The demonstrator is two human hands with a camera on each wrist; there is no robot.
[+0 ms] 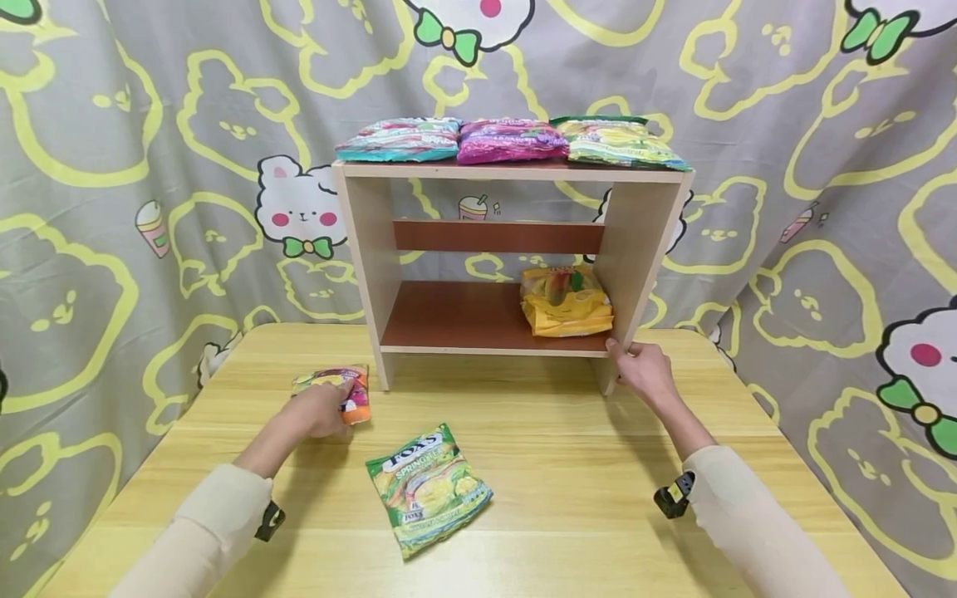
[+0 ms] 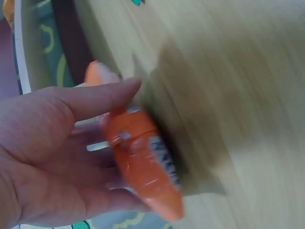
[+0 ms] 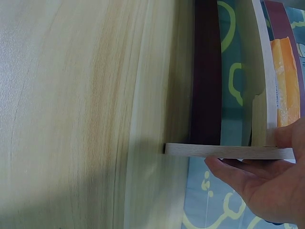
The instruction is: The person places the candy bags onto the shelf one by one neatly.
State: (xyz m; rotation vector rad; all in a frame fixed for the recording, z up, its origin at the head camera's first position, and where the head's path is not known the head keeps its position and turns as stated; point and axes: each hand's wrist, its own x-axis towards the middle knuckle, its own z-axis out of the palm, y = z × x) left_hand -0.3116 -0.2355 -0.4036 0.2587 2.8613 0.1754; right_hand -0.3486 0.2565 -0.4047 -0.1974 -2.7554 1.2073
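My left hand (image 1: 320, 409) grips a candy bag (image 1: 357, 405) at the left of the table. In the left wrist view the thumb lies over the bag's orange end (image 2: 143, 157), with fingers on the other side. By the small wooden shelf (image 1: 493, 350), my right hand (image 1: 645, 370) holds the lower part of its right side panel (image 3: 228, 151), thumb on the inner side and fingers outside. A yellow candy bag (image 1: 566, 303) stands on the lower board, close to that hand. A green Fox's Spring Tea candy bag (image 1: 429, 490) lies flat on the table between the two hands.
On the shelf's top board lie a teal-and-pink bag (image 1: 404, 139), a magenta bag (image 1: 512, 139) and a green-yellow bag (image 1: 620, 143) in a row. A patterned curtain (image 1: 224, 166) surrounds the wooden table (image 1: 568, 515) behind and at both sides.
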